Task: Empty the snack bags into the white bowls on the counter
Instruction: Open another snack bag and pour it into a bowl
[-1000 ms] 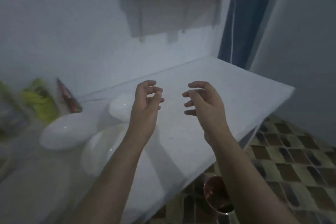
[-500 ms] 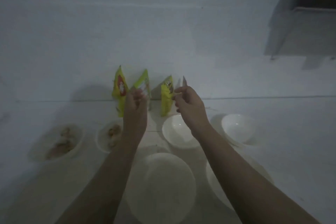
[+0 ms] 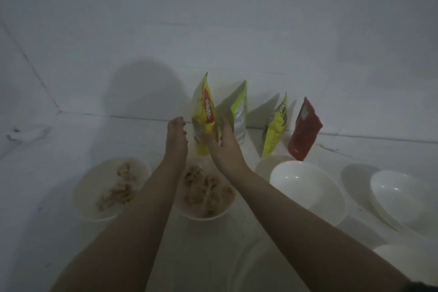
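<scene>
Dim white counter (image 3: 71,232) backs onto the wall, where the yellow snack bag (image 3: 204,116) stands upright, long axis vertical, between both hands — right hand (image 3: 222,147) open and touching its side (grip not closed), left hand (image 3: 176,136) loosely open just beside it.
</scene>
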`<act>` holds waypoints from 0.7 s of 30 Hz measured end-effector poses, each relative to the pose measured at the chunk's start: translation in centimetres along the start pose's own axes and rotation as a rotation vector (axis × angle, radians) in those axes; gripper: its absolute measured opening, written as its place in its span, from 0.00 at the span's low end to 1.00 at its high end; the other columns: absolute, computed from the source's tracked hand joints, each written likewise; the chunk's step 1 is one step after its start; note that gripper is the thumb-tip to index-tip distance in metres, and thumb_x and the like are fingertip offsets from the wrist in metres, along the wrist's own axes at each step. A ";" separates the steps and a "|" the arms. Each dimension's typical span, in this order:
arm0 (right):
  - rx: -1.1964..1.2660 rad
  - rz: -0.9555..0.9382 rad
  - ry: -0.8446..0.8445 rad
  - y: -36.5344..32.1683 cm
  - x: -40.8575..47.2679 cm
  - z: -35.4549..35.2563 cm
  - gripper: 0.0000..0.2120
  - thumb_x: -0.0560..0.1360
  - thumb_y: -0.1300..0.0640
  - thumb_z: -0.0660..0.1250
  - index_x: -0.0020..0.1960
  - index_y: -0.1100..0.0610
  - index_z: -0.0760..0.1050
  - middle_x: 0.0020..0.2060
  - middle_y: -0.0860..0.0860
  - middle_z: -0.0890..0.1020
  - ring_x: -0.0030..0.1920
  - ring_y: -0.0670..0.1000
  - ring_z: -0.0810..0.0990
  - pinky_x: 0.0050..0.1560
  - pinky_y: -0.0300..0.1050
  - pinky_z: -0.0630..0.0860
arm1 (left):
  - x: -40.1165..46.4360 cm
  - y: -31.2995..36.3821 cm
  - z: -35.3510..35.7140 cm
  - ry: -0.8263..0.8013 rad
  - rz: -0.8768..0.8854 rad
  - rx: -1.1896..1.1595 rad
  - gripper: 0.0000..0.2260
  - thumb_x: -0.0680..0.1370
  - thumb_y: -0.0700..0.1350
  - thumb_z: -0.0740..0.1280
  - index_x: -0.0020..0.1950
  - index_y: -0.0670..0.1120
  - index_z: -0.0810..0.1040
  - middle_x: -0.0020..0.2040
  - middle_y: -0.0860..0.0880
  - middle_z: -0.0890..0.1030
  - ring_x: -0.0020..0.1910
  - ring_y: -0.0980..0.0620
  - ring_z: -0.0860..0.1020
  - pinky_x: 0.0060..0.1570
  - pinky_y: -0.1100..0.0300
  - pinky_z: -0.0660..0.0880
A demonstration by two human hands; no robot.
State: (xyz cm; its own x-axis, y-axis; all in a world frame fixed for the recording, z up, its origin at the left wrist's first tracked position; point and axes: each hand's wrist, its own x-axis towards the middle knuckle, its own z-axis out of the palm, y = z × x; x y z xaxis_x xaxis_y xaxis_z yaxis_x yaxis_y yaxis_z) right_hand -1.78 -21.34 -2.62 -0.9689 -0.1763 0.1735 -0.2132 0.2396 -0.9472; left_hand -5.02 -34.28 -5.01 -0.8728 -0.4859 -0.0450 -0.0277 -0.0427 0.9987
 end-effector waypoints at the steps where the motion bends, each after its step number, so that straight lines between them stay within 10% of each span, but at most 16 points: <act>1: -0.012 0.003 0.016 0.3 0.7 0.8 0.26 0.80 0.46 0.63 0.74 0.51 0.60 0.57 0.36 0.69 0.59 0.36 0.66 0.59 0.29 0.64 | 0.7 -0.1 0.1 -0.038 -0.033 0.007 0.10 0.84 0.51 0.52 0.61 0.50 0.68 0.55 0.52 0.72 0.58 0.48 0.70 0.59 0.52 0.69; 6: -0.052 -0.011 0.141 5.0 5.6 4.4 0.38 0.70 0.28 0.63 0.74 0.44 0.59 0.65 0.49 0.75 0.65 0.54 0.75 0.61 0.61 0.74 | 3.6 -1.0 0.6 -0.208 -0.087 0.091 0.20 0.84 0.55 0.51 0.72 0.47 0.66 0.70 0.48 0.70 0.69 0.48 0.68 0.69 0.48 0.65; 14: 0.078 -0.072 0.161 3.2 6.4 3.4 0.17 0.82 0.44 0.57 0.65 0.52 0.70 0.52 0.39 0.78 0.54 0.39 0.77 0.59 0.44 0.73 | 5.3 0.2 1.4 -0.265 -0.029 0.110 0.18 0.83 0.57 0.50 0.51 0.50 0.75 0.50 0.49 0.78 0.45 0.58 0.79 0.46 0.61 0.76; 19: 0.268 -0.075 0.228 -0.3 6.1 1.8 0.08 0.83 0.50 0.56 0.57 0.36 0.68 0.47 0.23 0.73 0.51 0.25 0.72 0.55 0.26 0.69 | 6.9 -0.2 0.4 -0.217 0.132 0.171 0.37 0.74 0.72 0.55 0.62 0.41 0.77 0.57 0.40 0.81 0.55 0.44 0.81 0.55 0.43 0.77; 21: 0.316 -0.108 0.252 -2.3 5.6 1.5 0.11 0.83 0.49 0.56 0.55 0.30 0.68 0.49 0.23 0.75 0.55 0.29 0.74 0.62 0.36 0.73 | 5.3 2.4 0.1 -0.144 0.168 0.171 0.32 0.77 0.69 0.56 0.66 0.43 0.72 0.57 0.49 0.80 0.54 0.53 0.80 0.53 0.54 0.78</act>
State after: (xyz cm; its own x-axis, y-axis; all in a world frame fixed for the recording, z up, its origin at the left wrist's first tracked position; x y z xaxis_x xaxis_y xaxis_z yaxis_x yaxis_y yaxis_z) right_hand -6.57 -24.30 0.14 -0.9518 0.0638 0.3000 -0.3045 -0.0790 -0.9492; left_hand -9.72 -36.86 -2.89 -0.9319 -0.3444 0.1135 0.0521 0.1825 0.9818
